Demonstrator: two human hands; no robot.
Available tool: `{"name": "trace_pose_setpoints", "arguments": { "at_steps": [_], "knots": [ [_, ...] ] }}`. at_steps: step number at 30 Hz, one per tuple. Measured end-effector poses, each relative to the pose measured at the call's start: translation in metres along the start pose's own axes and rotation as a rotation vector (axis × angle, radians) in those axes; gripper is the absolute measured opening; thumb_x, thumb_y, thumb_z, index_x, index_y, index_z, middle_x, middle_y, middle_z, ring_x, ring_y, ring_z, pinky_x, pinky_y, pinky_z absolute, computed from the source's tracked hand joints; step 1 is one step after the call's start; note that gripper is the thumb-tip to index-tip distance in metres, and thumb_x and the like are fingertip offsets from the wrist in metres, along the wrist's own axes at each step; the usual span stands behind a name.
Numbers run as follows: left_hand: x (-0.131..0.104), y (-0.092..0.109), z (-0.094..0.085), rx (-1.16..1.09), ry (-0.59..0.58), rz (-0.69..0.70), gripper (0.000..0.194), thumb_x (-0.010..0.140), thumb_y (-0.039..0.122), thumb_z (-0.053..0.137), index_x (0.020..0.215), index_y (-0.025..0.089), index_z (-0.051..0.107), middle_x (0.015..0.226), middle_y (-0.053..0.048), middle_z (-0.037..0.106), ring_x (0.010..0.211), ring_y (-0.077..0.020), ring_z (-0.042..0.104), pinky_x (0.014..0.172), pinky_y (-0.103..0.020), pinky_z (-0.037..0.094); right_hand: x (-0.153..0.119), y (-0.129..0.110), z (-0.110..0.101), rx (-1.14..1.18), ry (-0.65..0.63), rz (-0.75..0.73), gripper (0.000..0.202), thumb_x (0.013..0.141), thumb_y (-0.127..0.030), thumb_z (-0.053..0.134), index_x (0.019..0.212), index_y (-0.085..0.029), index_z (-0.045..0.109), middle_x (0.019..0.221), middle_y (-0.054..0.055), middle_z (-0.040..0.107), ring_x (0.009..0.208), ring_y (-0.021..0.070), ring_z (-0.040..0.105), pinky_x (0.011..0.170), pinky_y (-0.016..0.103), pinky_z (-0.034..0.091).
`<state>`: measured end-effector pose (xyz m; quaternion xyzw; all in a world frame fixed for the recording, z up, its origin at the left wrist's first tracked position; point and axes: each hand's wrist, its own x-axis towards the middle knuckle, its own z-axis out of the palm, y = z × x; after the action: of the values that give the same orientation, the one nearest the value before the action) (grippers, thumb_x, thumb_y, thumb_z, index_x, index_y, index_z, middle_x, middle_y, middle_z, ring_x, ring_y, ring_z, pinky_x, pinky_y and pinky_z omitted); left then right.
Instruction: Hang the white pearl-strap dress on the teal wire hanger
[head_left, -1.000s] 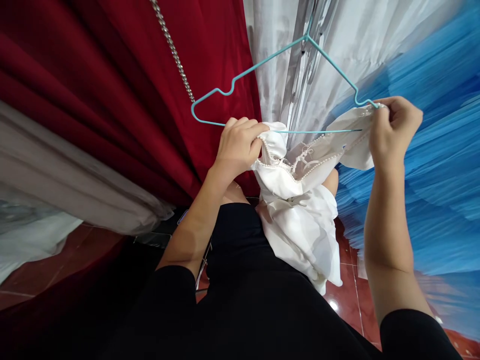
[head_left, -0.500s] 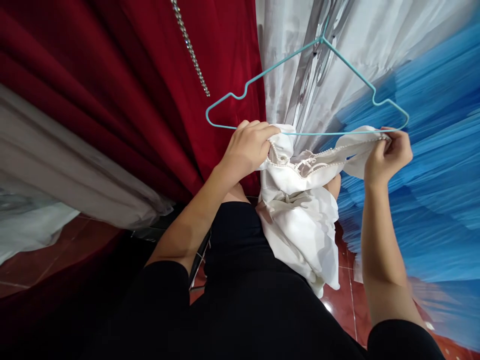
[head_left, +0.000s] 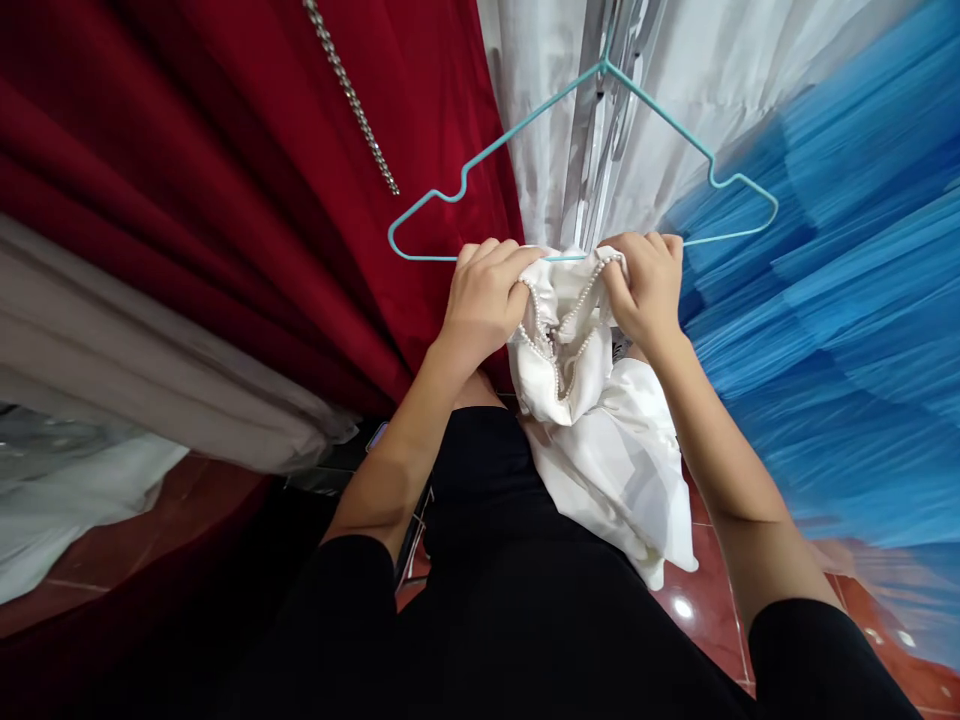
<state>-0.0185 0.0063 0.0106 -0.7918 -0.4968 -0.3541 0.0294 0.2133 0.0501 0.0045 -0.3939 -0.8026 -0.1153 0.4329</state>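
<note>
A white dress [head_left: 622, 470] with pearl-beaded edging hangs in folds between my two hands. My left hand [head_left: 487, 290] is closed on its left part, fingers over the lower bar of a light blue hanger [head_left: 536, 125]. Closed on the dress's right side, my right hand [head_left: 649, 280] also lies over that bar, close to the left one. The hanger stands upright behind the hands, its hook end running up past the top of the view. Some white cloth rises behind the bar between the hands. Fingertips of both hands are partly hidden in the fabric.
Red cloth [head_left: 420, 110] with a rhinestone strip [head_left: 352, 100] hangs at left, above a pale grey drape [head_left: 187, 350]. White fabric [head_left: 705, 100] and metal rails [head_left: 589, 130] are behind the hanger. Layered blue tulle [head_left: 840, 330] fills the right side. Below lies a red tiled floor [head_left: 720, 590].
My right hand has moved left toward my left hand, bringing its side of the dress along. The stretched neckline has bunched together. The hanger appears slightly further left in view.
</note>
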Motion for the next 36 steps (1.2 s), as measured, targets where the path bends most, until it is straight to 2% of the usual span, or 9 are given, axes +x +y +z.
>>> {"name": "trace_pose_setpoints", "arguments": {
  "at_steps": [4,7,12,15,19,23,26,32,36],
  "knots": [
    [-0.023,-0.003,0.014,-0.017,0.252,0.149,0.053,0.085,0.012,0.055,0.135,0.024,0.066,0.140,-0.011,0.062,0.128,-0.0310,0.057,0.112,-0.051,0.045,-0.006,0.000,0.017,-0.066,0.041,0.044,0.030,0.103,-0.033,0.037,0.096,-0.021,0.064,0.084,0.004,0.063,0.087,0.0230,0.059,0.098,0.047,0.042],
    [-0.049,-0.005,0.027,-0.101,0.419,0.225,0.039,0.085,0.012,0.055,0.118,0.024,0.072,0.108,-0.008,0.069,0.102,-0.0239,0.065,0.092,-0.040,0.054,-0.013,-0.002,0.014,-0.035,0.067,0.008,0.028,0.102,-0.029,0.037,0.099,-0.022,0.064,0.083,0.003,0.060,0.087,0.0223,0.057,0.097,0.045,0.042],
    [-0.060,-0.037,0.036,-0.463,0.469,-0.310,0.024,0.079,0.015,0.057,0.102,0.020,0.063,0.069,0.004,0.051,0.058,-0.0108,0.048,0.057,-0.024,0.041,-0.015,0.001,0.007,-0.006,0.084,-0.030,0.027,0.101,-0.024,0.037,0.103,-0.023,0.064,0.083,0.002,0.057,0.085,0.0212,0.056,0.096,0.044,0.042],
    [-0.044,-0.074,0.020,-0.650,0.745,-0.468,0.017,0.076,0.016,0.063,0.090,0.020,0.054,0.070,0.005,0.048,0.060,-0.0088,0.048,0.058,-0.024,0.041,-0.014,0.008,0.007,-0.019,0.058,-0.021,0.025,0.101,-0.025,0.038,0.101,-0.023,0.063,0.082,0.002,0.055,0.086,0.0217,0.056,0.098,0.046,0.041],
    [-0.012,-0.100,-0.030,-0.658,0.982,-0.313,0.017,0.076,0.005,0.071,0.081,0.015,0.059,0.079,0.003,0.054,0.070,-0.0076,0.055,0.066,-0.027,0.048,-0.014,0.008,0.006,-0.055,0.053,-0.019,0.026,0.100,-0.025,0.039,0.102,-0.023,0.064,0.083,0.003,0.055,0.087,0.0223,0.057,0.099,0.047,0.041],
    [0.019,-0.077,-0.074,-0.490,0.805,-0.133,0.040,0.068,-0.015,0.062,0.093,0.016,0.061,0.093,0.004,0.060,0.059,-0.0044,0.052,0.052,-0.024,0.037,-0.017,-0.001,0.003,-0.114,0.047,-0.013,0.023,0.100,-0.026,0.042,0.103,-0.023,0.065,0.083,0.003,0.054,0.088,0.0234,0.057,0.098,0.048,0.042],
    [0.037,-0.047,-0.080,-0.325,0.625,-0.057,0.047,0.067,-0.016,0.064,0.097,0.020,0.058,0.099,0.004,0.062,0.056,-0.0054,0.052,0.049,-0.026,0.033,-0.020,-0.006,0.001,-0.132,0.043,-0.004,0.023,0.101,-0.026,0.042,0.103,-0.023,0.065,0.083,0.003,0.054,0.089,0.0236,0.057,0.098,0.049,0.041],
    [0.034,0.000,-0.049,-0.280,0.553,0.146,0.047,0.074,0.002,0.073,0.114,0.022,0.061,0.110,-0.006,0.062,0.096,-0.0213,0.063,0.074,-0.035,0.050,-0.020,-0.002,-0.002,-0.163,-0.015,0.019,0.026,0.103,-0.030,0.040,0.107,-0.024,0.065,0.088,0.005,0.059,0.094,0.0247,0.058,0.103,0.051,0.039],
    [0.018,0.025,-0.013,-0.147,0.206,0.100,0.024,0.097,0.013,0.055,0.117,0.024,0.062,0.119,-0.006,0.067,0.114,-0.0230,0.063,0.099,-0.038,0.050,-0.018,-0.003,-0.008,-0.102,-0.047,0.022,0.030,0.104,-0.031,0.038,0.114,-0.026,0.066,0.093,0.005,0.061,0.098,0.0261,0.059,0.107,0.054,0.039]
  ]
}}
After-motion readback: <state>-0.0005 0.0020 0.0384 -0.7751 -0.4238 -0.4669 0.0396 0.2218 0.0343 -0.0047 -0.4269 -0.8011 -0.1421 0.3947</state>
